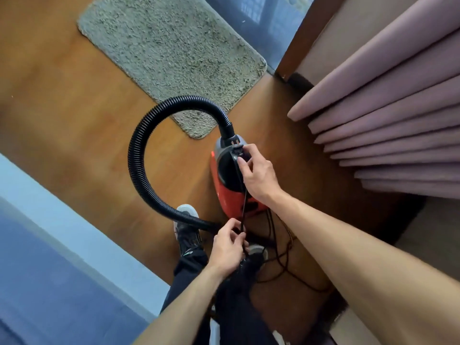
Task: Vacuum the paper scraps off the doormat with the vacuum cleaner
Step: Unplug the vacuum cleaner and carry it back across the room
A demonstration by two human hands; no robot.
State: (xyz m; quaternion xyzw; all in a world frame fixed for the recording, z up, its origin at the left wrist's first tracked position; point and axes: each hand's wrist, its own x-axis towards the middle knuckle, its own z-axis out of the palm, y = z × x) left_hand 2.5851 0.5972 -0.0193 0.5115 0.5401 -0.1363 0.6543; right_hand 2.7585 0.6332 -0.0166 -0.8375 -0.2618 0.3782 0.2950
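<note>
Here the person stands on a brown wooden floor [74, 115] and looks down at a red vacuum cleaner [232, 195], which sits on the floor just in front of the feet. The right hand [260, 176] reaches to the grey and black top of the cleaner, and its thumb and forefinger pinch the upper end of a thin black strap [245, 202]. The left hand [227, 245], lower and nearer to the body, pinches the same strap at its lower end with curled fingers, so the strap runs almost straight between the two hands.

A black ribbed hose [135, 155] leaves the top of the cleaner, makes a wide loop to the left and comes back near the left hand. The top of this loop lies over the near corner of the grey-beige doormat [169, 51]. The doormat lies flat on the floor beyond the cleaner, apart from it.

A dark cable [286, 260] lies in loose loops on the floor beside the right forearm. Pink curtains [388, 115] hang in folds at the right.
</note>
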